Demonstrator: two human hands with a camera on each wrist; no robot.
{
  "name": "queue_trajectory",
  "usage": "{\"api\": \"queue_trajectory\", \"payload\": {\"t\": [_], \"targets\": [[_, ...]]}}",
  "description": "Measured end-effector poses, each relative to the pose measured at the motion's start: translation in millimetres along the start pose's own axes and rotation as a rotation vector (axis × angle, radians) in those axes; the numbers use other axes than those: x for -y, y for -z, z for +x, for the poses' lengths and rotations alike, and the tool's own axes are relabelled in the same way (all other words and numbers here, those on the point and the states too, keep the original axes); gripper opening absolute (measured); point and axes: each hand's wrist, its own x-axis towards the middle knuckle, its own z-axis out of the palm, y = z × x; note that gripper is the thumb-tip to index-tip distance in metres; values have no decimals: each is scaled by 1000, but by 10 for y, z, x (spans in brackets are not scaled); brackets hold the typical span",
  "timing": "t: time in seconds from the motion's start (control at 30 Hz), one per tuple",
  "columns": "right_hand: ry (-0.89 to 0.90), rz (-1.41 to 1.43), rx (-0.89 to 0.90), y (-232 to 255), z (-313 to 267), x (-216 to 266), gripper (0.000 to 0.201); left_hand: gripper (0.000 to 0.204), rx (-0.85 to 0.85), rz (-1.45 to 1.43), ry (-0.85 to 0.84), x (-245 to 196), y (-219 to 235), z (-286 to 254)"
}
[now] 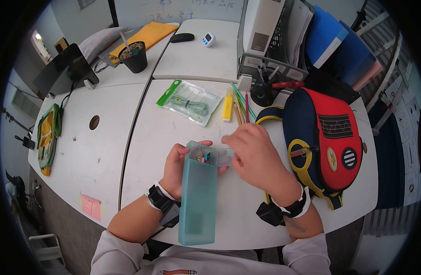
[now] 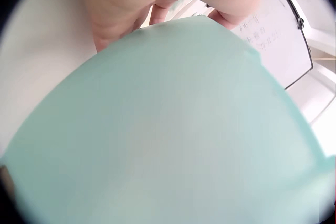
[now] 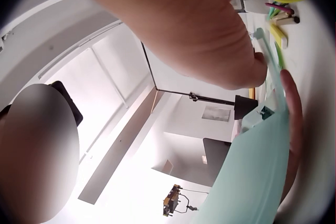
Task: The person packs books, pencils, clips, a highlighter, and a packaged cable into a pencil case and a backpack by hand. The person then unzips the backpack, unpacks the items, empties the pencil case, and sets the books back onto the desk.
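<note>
A long translucent teal pencil case [image 1: 199, 201] points away from me above the table, its main cover down. My left hand [image 1: 173, 167] grips its far end, thumb on the left side and fingers showing past the right. Small binder clips [image 1: 206, 158] in several colours lie in the uncovered far compartment. That compartment's small clear flap [image 1: 225, 158] stands out to the right. My right hand [image 1: 261, 153] is at the flap with curled fingers, pinching its edge. In the left wrist view the case wall [image 2: 157, 119] fills most of the picture.
A red and navy backpack [image 1: 336, 137] stands to the right. Beyond the hands lie pencils [image 1: 240, 107], a yellow highlighter [image 1: 228, 105] and a bagged cable [image 1: 189, 103]. A file rack [image 1: 274, 66], a potted plant [image 1: 136, 59] and a small white timer [image 1: 209, 39] stand farther back.
</note>
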Motion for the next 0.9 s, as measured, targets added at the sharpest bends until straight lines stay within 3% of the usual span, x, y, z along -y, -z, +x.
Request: {"api": "queue_trajectory", "payload": {"t": [0.03,0.17,0.23,0.37,0.53,0.67,0.73,0.83,0.87,0.9], "targets": [[136,-103,3,-6,13,35,31,62,-50,42,-37,10,-33,-2],[74,-62,172,-171,-53,200,42,56,40,178,-103,53,100,-9],[-153,275,158,-257,-73,252,47,54,43,227,-180,84,95,-19],[0,394,84,-352,-74,253,51,53,40,248,-179,77,129,-19],[-221,669,208,-314,-63,235,30,50,43,337,-151,148,87,-10],[-294,689,254,-286,-31,139,21,49,66,374,-133,137,126,11],[-565,925,399,-210,6,109,18,54,42,446,-130,140,84,8],[-720,994,263,-166,66,-17,21,55,36,409,-131,117,67,-11],[-747,1047,112,-185,51,-121,31,55,37,409,-133,110,48,-29],[-746,1045,112,-245,45,-178,31,56,25,528,-171,102,18,-53]]}}
